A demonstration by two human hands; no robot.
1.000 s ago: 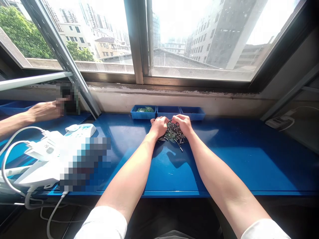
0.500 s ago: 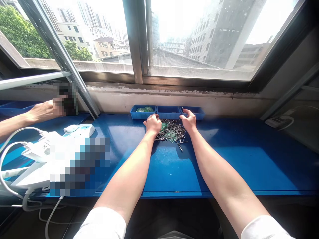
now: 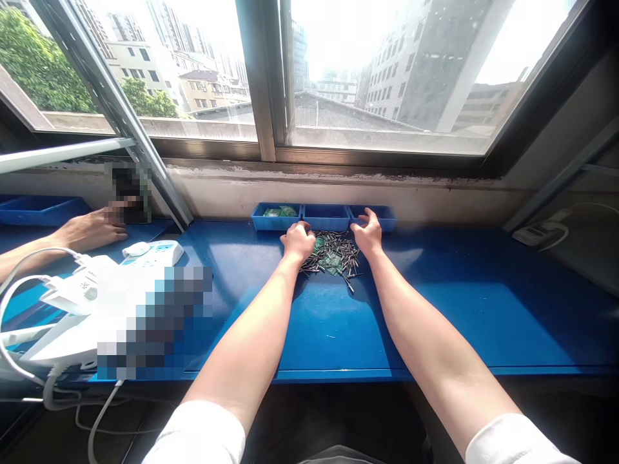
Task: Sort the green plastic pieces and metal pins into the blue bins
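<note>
Fingers (image 3: 369, 215) of right hand (image 3: 370, 237) stood parted at right end of bin row (image 3: 327, 223); left hand (image 3: 298, 242) curled, pinch untellable | metal pins (image 3: 342, 248) lay heaped before bin row | probably light, stiff, slippery; mid-shank grip seemed best

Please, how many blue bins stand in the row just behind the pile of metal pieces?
3: the left bin, holding green pieces; the middle bin; and the right bin, partly covered by the right hand. None appears hidden in this row.
</note>
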